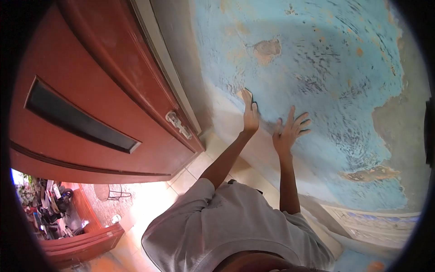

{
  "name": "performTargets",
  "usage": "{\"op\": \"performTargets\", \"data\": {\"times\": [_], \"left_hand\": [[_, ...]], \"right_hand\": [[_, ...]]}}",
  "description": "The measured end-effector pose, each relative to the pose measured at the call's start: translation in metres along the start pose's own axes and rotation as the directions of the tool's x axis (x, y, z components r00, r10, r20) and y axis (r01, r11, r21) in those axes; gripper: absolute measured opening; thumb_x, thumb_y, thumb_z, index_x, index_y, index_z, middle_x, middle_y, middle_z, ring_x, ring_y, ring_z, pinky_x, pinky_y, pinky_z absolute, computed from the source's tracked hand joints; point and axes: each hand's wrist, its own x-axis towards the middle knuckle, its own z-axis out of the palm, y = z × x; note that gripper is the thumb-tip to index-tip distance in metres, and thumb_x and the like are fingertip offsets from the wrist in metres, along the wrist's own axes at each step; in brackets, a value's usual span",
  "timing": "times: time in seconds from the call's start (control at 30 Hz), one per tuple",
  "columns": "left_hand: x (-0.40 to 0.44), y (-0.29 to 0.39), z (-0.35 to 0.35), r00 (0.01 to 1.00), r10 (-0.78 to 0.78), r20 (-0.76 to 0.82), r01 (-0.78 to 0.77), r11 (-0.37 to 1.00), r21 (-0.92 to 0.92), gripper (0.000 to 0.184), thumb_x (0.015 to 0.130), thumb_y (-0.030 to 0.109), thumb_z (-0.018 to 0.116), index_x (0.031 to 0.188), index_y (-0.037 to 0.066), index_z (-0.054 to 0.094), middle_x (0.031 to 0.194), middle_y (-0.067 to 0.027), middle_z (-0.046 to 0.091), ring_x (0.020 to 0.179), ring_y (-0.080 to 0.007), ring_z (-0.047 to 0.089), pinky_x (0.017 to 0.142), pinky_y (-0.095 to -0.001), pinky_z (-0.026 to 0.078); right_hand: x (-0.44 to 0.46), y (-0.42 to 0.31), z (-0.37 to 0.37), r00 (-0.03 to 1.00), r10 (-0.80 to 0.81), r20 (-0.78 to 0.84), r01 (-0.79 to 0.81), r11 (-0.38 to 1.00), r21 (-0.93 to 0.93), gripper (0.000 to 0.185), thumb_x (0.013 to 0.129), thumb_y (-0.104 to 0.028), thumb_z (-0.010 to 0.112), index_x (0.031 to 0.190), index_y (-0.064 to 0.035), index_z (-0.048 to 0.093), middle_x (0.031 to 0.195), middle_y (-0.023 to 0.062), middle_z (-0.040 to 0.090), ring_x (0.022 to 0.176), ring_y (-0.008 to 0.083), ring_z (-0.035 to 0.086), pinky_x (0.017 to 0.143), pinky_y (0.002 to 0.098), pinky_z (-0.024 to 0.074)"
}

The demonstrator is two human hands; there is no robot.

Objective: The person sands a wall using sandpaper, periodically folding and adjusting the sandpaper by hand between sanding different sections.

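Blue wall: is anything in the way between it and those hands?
Only a thin pale piece, held under the left hand, lies between that hand and the blue wall. Nothing visible stands between the spread right hand and the wall.

The wall (312, 59) is turquoise, dark-streaked and orange-flecked — the door (108, 93) brick red, the shirt (244, 217) grey.

I count two hands of mine, one left (251, 120) and one right (289, 133), and five spread fingers (300, 119) on the right one. With my left there is one small pad (249, 94). Around me I count one blue-painted wall (290, 77), one red door (113, 86), one door handle (179, 124), one dark pane (81, 115) and one stool (102, 192). The jumbled things (54, 206) beyond the doorway are too small to count.
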Motion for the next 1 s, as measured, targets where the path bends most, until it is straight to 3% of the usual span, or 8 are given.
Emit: {"op": "performTargets", "data": {"times": [0.17, 0.3, 0.47, 0.6, 0.67, 0.77, 0.87, 1.0], "left_hand": [[0.128, 0.050, -0.042, 0.979, 0.183, 0.089, -0.203, 0.876, 0.437, 0.062, 0.116, 0.017, 0.033, 0.168, -0.005, 0.007, 0.177, -0.0256, 0.008, 0.164, -0.0368, 0.008, 0.131, -0.0399, 0.013], [0.226, 0.133, -0.041, 0.935, 0.324, 0.143, -0.354, 0.836, 0.419, 0.062, 0.116, 0.021, 0.032, 0.168, -0.004, 0.009, 0.177, -0.0240, 0.006, 0.164, -0.0369, 0.006, 0.132, -0.0404, 0.012], [0.145, 0.076, -0.025, 0.947, 0.247, 0.205, -0.313, 0.852, 0.420, 0.062, 0.115, 0.014, 0.032, 0.168, -0.004, 0.006, 0.177, -0.0236, 0.000, 0.165, -0.0377, 0.000, 0.132, -0.0425, 0.009], [0.102, 0.057, -0.026, 0.935, 0.240, 0.260, -0.316, 0.896, 0.311, 0.062, 0.111, 0.005, 0.033, 0.165, -0.012, 0.008, 0.174, -0.0339, 0.001, 0.162, -0.0499, -0.001, 0.131, -0.0561, 0.005], [0.172, 0.071, -0.035, 0.816, 0.476, 0.327, -0.578, 0.670, 0.467, 0.061, 0.112, 0.007, 0.033, 0.165, -0.012, 0.010, 0.174, -0.0337, 0.001, 0.161, -0.0501, 0.001, 0.131, -0.0568, 0.006], [0.268, 0.163, -0.048, 0.783, 0.477, 0.400, -0.619, 0.530, 0.580, 0.061, 0.112, 0.008, 0.034, 0.164, -0.013, 0.011, 0.173, -0.0337, 0.002, 0.161, -0.0502, 0.002, 0.131, -0.0568, 0.006], [0.284, 0.199, -0.045, 0.819, 0.460, 0.343, -0.574, 0.676, 0.463, 0.061, 0.112, 0.008, 0.036, 0.165, -0.012, 0.012, 0.173, -0.0338, 0.003, 0.161, -0.0503, 0.003, 0.131, -0.0573, 0.007], [0.189, 0.121, -0.037, 0.808, 0.426, 0.407, -0.581, 0.690, 0.431, 0.063, 0.111, 0.007, 0.039, 0.163, -0.016, 0.011, 0.172, -0.0359, 0.003, 0.161, -0.0508, 0.006, 0.132, -0.0551, 0.010]], "right_hand": [[0.006, -0.020, -0.006, 0.999, 0.038, -0.021, -0.035, 0.991, 0.130, 0.068, 0.108, -0.030, 0.052, 0.169, -0.0077, 0.029, 0.171, 0.0396, 0.003, 0.154, 0.0666, -0.002, 0.111, 0.0851, -0.0062], [0.016, -0.048, 0.000, 0.994, 0.087, -0.063, -0.076, 0.985, 0.154, 0.070, 0.107, -0.027, 0.052, 0.168, -0.0031, 0.028, 0.170, 0.0422, 0.003, 0.154, 0.0666, -0.004, 0.111, 0.0846, -0.0069], [0.030, -0.067, 0.010, 0.990, 0.089, -0.114, -0.066, 0.979, 0.193, 0.070, 0.107, -0.025, 0.052, 0.168, -0.0015, 0.027, 0.169, 0.0428, 0.003, 0.155, 0.0656, -0.002, 0.113, 0.0832, -0.0058], [0.030, -0.068, 0.007, 0.990, 0.093, -0.110, -0.067, 0.974, 0.215, 0.068, 0.109, -0.026, 0.050, 0.169, -0.0038, 0.026, 0.171, 0.0405, 0.004, 0.156, 0.0641, 0.002, 0.116, 0.0804, -0.0014], [0.026, -0.063, 0.005, 0.990, 0.094, -0.103, -0.069, 0.973, 0.221, 0.068, 0.109, -0.026, 0.049, 0.169, -0.0046, 0.026, 0.171, 0.0391, 0.004, 0.156, 0.0633, 0.003, 0.118, 0.0792, 0.0000], [0.022, -0.059, 0.006, 0.989, 0.104, -0.105, -0.077, 0.969, 0.234, 0.067, 0.110, -0.026, 0.048, 0.169, -0.0057, 0.025, 0.173, 0.0367, 0.004, 0.157, 0.0613, 0.003, 0.119, 0.0772, 0.0007], [0.025, -0.066, 0.010, 0.984, 0.111, -0.141, -0.077, 0.970, 0.230, 0.067, 0.110, -0.025, 0.048, 0.170, -0.0060, 0.024, 0.173, 0.0358, 0.003, 0.158, 0.0601, 0.002, 0.120, 0.0766, -0.0004], [0.029, -0.074, 0.016, 0.976, 0.134, -0.170, -0.092, 0.968, 0.234, 0.069, 0.109, -0.024, 0.048, 0.170, -0.0060, 0.022, 0.173, 0.0361, 0.001, 0.158, 0.0606, -0.002, 0.119, 0.0768, -0.0020]]}}
